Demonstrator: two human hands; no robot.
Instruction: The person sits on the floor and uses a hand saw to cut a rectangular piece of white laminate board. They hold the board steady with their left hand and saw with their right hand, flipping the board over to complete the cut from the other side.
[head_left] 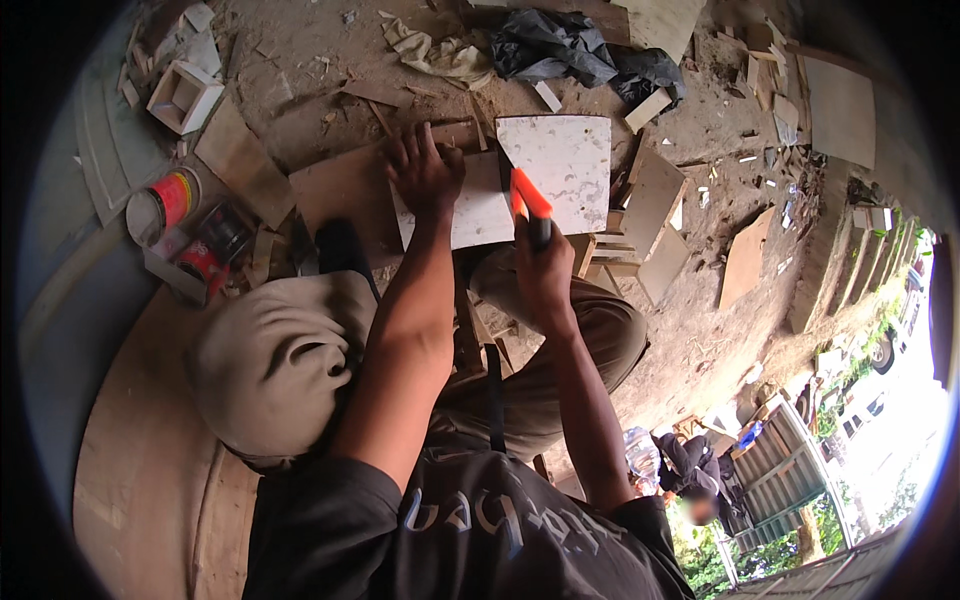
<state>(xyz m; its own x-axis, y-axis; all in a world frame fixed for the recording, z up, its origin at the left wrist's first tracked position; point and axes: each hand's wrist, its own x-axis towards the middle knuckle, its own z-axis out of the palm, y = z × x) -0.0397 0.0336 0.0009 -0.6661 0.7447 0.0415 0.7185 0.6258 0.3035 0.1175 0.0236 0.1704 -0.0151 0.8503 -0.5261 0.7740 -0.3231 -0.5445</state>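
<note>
My right hand (546, 268) is closed round the orange and black handle of a handsaw (532, 195). Its thin dark blade lies along a line across a white, speckled board (570, 165); how deep it sits in the board I cannot tell. On the board's left part my left hand (425, 172) presses down with its fingers spread, holding nothing. A brown board (335, 195) lies beside and partly under the white one. My bent knees are close below the boards.
Wood offcuts (650, 200) are heaped right of the board, and a loose brown panel (746, 258) lies farther right. Black plastic sheeting (555, 48) and a beige cloth (435, 52) lie beyond. Cans (175, 198) and a small wooden box (185, 97) stand left. Another person (690, 465) is at lower right.
</note>
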